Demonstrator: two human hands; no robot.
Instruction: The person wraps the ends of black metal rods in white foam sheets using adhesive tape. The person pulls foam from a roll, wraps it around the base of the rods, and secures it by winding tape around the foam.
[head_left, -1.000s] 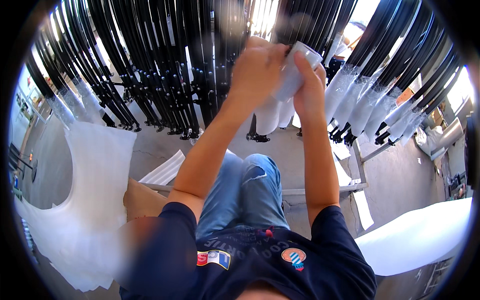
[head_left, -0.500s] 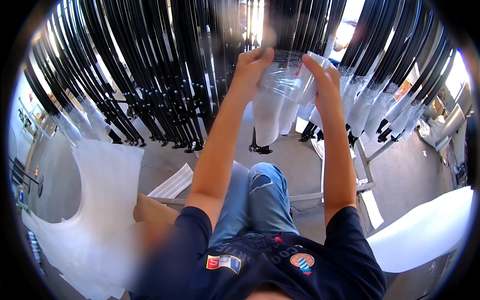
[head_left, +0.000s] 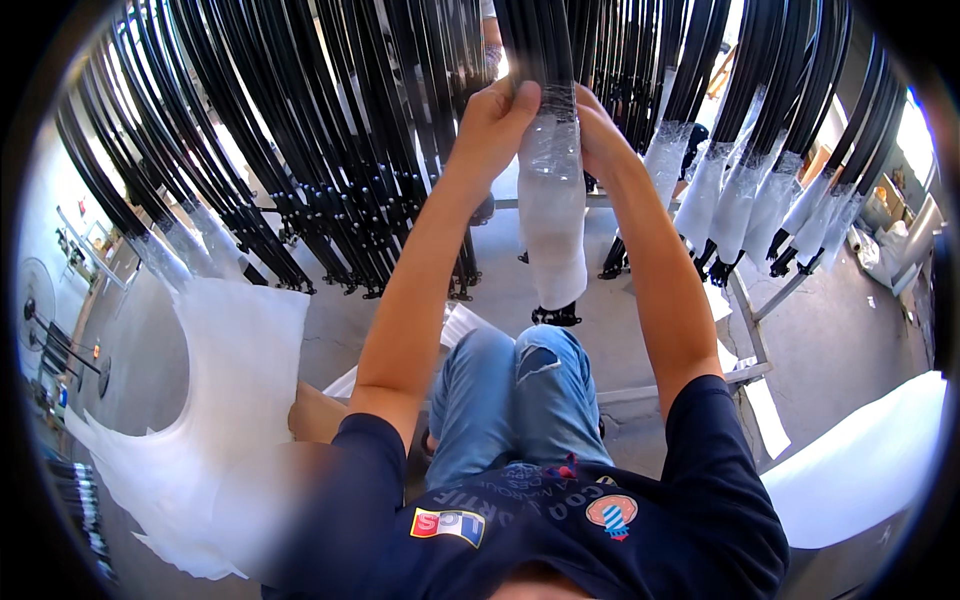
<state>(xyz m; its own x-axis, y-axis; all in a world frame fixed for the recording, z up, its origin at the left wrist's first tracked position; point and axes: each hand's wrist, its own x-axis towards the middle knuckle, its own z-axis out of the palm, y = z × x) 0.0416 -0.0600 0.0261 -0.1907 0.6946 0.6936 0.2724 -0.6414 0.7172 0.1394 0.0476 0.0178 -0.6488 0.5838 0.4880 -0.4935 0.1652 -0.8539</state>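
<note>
Both hands, left (head_left: 497,125) and right (head_left: 598,135), clench sleeve (head_left: 553,215) on rod (head_left: 540,45); sleeve covers its lower end; left rods (head_left: 300,170) bare.

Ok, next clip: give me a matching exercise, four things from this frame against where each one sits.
Things:
1. left hand
2. right hand
3. clear plastic sleeve
4. stack of white foam sheets

Places:
a. on the left side of the sleeve's top
b. lower left of the picture, beside the person
c. on the right side of the sleeve's top
d. around the hanging black rod bundle, between the hands

Pairs: 1-a, 2-c, 3-d, 4-b
</note>
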